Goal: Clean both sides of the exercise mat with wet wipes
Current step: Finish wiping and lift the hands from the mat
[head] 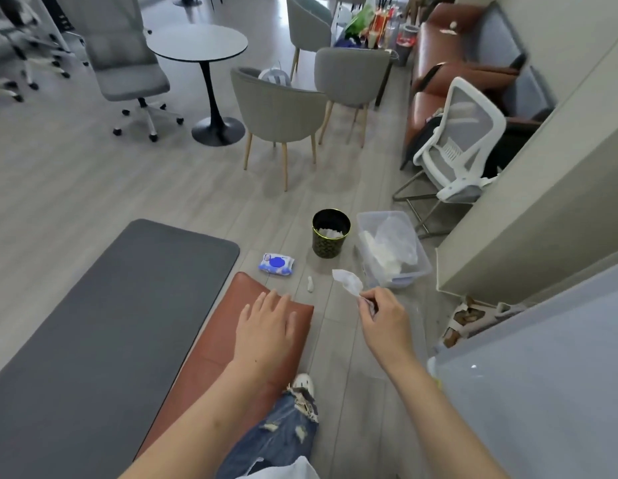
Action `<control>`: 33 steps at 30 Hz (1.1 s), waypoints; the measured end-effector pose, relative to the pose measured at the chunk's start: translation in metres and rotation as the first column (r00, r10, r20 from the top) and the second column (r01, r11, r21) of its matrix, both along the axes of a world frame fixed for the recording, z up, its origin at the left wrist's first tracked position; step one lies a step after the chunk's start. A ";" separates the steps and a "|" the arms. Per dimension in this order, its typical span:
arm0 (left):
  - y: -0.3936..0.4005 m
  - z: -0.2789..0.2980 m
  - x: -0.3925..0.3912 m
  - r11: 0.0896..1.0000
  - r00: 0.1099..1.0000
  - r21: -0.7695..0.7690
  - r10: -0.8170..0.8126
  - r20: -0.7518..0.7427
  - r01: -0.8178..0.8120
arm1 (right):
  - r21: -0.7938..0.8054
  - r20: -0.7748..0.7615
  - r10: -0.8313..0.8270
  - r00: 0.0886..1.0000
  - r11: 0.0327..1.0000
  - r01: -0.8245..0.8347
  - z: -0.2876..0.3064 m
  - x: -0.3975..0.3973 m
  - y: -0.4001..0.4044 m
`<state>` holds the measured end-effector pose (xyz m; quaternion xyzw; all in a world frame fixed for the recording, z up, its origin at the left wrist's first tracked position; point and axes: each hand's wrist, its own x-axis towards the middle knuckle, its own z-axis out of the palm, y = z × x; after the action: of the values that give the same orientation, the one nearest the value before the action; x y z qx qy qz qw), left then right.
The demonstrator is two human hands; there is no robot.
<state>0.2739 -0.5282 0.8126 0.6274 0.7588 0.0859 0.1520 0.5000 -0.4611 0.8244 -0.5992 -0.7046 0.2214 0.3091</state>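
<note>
I see the left hand [266, 326] spread flat on the brown cushion [210, 354], the right hand [383, 319] pinching a crumpled wet wipe [349, 281]. The grey exercise mat [103, 316] lies left; the wipes pack [276, 264] sits just beyond the cushion.

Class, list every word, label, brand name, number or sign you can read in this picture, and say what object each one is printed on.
No text can be read.
Wet wipes pack: a blue oval label and small blue print, too blurred to read.
Black bin: a gold pattern only, no words to make out.
Red packages on the far table: too small and blurred to read.
</note>
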 end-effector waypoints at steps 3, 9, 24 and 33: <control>0.057 -0.018 0.002 1.000 1.000 -0.014 0.001 -0.019 -0.002 | -0.041 0.016 0.025 1.000 0.999 -0.025 -0.018 -0.002 0.064; 0.169 -0.053 -0.018 0.995 0.997 -0.072 0.074 -0.018 -0.075 | -0.124 0.033 0.097 0.995 0.988 -0.092 -0.061 -0.031 0.186; 0.339 -0.226 -0.056 0.880 0.936 -0.353 0.349 0.032 -0.316 | -0.494 0.046 0.285 0.957 0.840 -0.226 -0.262 -0.105 0.382; 0.403 -0.460 -0.068 0.843 0.912 -0.399 0.407 0.038 -0.360 | -0.596 0.101 0.338 0.936 0.774 -0.215 -0.507 -0.143 0.461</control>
<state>0.2057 -0.1250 0.3526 0.4142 0.8603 0.0023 0.2971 0.3570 0.0002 0.3173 -0.5728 -0.7127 0.4049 0.0041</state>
